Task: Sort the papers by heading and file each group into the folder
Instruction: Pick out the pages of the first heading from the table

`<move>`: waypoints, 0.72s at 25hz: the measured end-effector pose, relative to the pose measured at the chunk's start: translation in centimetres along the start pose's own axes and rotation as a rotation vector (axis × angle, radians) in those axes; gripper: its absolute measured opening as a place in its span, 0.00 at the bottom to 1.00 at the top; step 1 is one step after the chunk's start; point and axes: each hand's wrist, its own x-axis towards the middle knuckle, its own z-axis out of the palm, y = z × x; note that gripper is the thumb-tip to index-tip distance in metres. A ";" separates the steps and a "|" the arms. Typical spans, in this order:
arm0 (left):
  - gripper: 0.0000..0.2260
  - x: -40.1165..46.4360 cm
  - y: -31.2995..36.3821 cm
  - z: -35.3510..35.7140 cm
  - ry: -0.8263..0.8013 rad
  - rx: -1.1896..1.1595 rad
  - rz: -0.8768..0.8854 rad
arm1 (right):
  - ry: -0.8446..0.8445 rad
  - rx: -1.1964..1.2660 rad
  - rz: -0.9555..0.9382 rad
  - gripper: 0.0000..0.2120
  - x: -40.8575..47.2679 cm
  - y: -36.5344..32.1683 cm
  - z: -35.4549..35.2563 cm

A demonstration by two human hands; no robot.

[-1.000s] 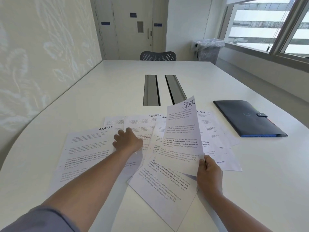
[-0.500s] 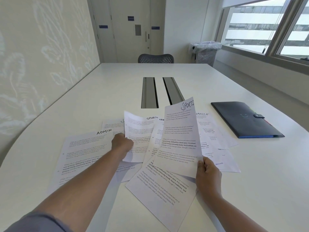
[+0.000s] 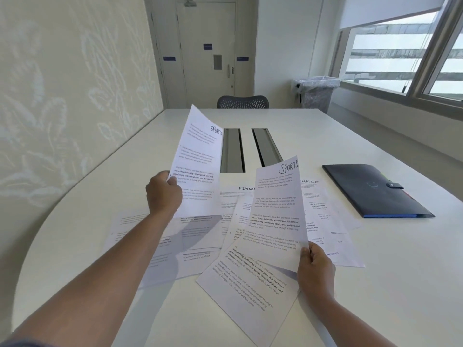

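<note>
My left hand (image 3: 164,194) grips the left edge of a sheet headed SPORTS (image 3: 200,159) and holds it upright above the table. My right hand (image 3: 316,267) pinches the lower right corner of a second SPORTS sheet (image 3: 278,209), tilted up over the pile. Several loose printed sheets (image 3: 245,284) lie fanned out on the white table (image 3: 388,284) under both hands; two of them show FINANCE headings (image 3: 246,188). The dark closed folder (image 3: 370,189) with a snap strap lies flat to the right, apart from the papers.
Two grey cable slots (image 3: 265,146) run along the table's middle. A mesh chair back (image 3: 242,102) stands at the far end, before a door. A lined bin (image 3: 317,92) sits by the window wall on the right. A wall runs along the left.
My left hand has lifted a SPORTS sheet off the pile, from flat on the table to upright in the air. My right hand keeps its sheet in about the same place.
</note>
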 end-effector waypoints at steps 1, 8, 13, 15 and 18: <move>0.09 0.1 0.2 -0.7 0.013 -0.004 0.008 | -0.009 0.012 0.003 0.12 0.0 0.1 -0.1; 0.07 -3.7 -0.5 -2.0 -0.221 -0.295 -0.271 | -0.132 0.237 0.066 0.13 0.3 0.5 -1.3; 0.05 -12.9 -2.4 1.3 -0.380 -0.389 -0.488 | -0.343 0.406 0.128 0.12 0.5 1.2 -3.4; 0.05 -14.8 -2.5 1.8 -0.384 -0.399 -0.499 | -0.415 0.443 0.126 0.12 0.7 1.4 -4.1; 0.06 -16.7 -2.2 1.5 -0.392 -0.373 -0.434 | -0.518 0.499 0.113 0.12 1.0 1.5 -4.7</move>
